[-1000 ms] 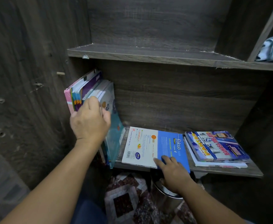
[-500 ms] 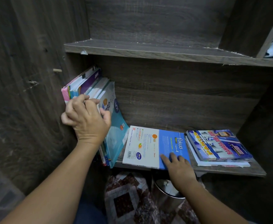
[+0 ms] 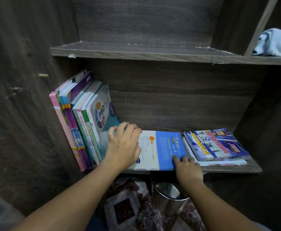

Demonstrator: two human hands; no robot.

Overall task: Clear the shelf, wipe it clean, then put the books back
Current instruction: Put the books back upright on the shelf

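At centre frame, the left hand [image 3: 123,145] has left the leaning books [image 3: 86,124] and now covers the flat book [image 3: 168,147] on the lower shelf [image 3: 228,168], fingers curled; grip cannot be confirmed. The right hand [image 3: 189,170] lays fingers on its front corner, thumb hidden. This book is probably handled next.

The shelf [image 3: 228,169] is matt, dark wood-grain board, and the front edge of its upper plank is chipped rough. The fokus book [image 3: 166,147] and the upright books [image 3: 79,117] at 9 o'clock have glossy paper covers. Soft pale cloth [image 3: 274,42] lies at 2 o'clock. The bin [image 3: 168,192] at 6 o'clock has a shiny metal rim.
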